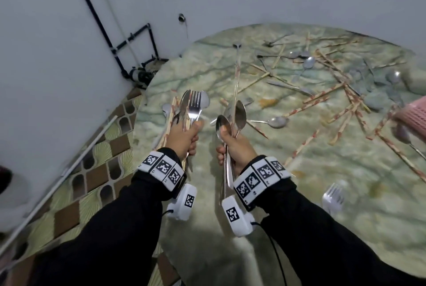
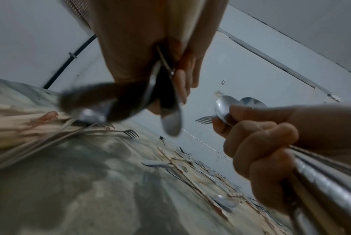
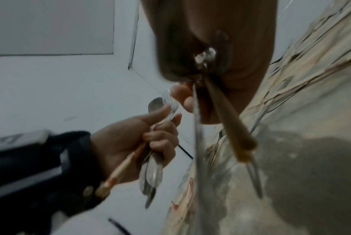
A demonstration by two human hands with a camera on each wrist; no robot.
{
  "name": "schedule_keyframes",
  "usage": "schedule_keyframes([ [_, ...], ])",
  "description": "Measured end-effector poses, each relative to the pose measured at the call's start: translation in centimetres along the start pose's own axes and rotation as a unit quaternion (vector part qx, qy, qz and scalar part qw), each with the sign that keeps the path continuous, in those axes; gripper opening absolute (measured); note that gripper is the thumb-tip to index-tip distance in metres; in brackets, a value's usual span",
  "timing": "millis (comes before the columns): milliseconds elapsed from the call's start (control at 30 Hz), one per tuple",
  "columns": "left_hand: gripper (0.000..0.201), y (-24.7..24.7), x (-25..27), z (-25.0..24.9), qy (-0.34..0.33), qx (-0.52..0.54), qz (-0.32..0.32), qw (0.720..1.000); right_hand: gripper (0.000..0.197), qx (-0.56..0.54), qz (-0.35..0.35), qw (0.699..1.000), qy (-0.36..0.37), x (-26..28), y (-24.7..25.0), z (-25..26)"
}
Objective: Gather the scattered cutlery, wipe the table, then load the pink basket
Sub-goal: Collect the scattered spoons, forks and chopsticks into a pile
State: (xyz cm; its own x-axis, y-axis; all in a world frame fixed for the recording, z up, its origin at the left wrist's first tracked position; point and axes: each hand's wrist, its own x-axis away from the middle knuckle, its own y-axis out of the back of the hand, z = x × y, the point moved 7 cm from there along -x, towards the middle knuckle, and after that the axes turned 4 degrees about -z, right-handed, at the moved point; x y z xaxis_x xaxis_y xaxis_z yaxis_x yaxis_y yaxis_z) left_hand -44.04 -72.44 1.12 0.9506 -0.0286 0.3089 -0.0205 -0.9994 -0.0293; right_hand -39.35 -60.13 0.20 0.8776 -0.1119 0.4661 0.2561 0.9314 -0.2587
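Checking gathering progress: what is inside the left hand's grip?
The left hand grips a fork, spoons and patterned chopsticks, heads upward. The fingers cover the handles, so an exact count is hidden.

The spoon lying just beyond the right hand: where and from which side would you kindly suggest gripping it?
Probably by the thin handle, from the left: the spoon lies flat, handle pointing left over bare table, bowl close to a chopstick.
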Motion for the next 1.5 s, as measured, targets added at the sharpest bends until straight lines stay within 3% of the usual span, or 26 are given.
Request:
schedule_keyframes([
  [167,0.028,2.5,-2.7,-2.0,-0.018,0.044,-0.026,0.999,0.024,0.017,0.053,0.998,-0.023,-1.8,-3.3,-1.4],
  [367,0.015,3.2,-5.1,-5.7,-0.066,0.06,-0.002,0.996,0.028,0.038,0.168,0.983,-0.068,-2.1,-5.8,-2.5],
  [533,0.017,2.7,-6.5,-7.0,-0.081,0.058,0.017,0.995,0.025,0.041,0.196,0.977,-0.078,-2.3,-6.4,-2.7],
  [667,0.021,1.8,-6.8,-7.0,-0.074,0.023,0.051,0.996,0.018,0.066,0.184,0.98,-0.047,-2.9,-6.1,-2.3],
  [1000,0.022,0.2,-7.7,-6.0,-0.054,-0.021,0.107,0.993,0.022,0.055,0.155,0.986,-0.009,-3.9,-5.3,-1.1],
  [1167,0.022,1.0,-8.5,-5.9,-0.063,-0.008,0.074,0.995,0.024,0.022,0.133,0.99,-0.04,-4.5,-5.4,-1.6],
  [1267,0.019,2.5,-9.2,-5.5,-0.057,-0.018,0.04,0.997,0.024,0.022,0.086,0.994,-0.064,-5.4,-5.1,-2.0],
  [1500,0.019,8.0,-11.8,-2.6,0.032,-0.055,-0.074,0.995,0.03,0.018,-0.039,0.994,-0.105,-9.1,-4.6,-1.7],
])
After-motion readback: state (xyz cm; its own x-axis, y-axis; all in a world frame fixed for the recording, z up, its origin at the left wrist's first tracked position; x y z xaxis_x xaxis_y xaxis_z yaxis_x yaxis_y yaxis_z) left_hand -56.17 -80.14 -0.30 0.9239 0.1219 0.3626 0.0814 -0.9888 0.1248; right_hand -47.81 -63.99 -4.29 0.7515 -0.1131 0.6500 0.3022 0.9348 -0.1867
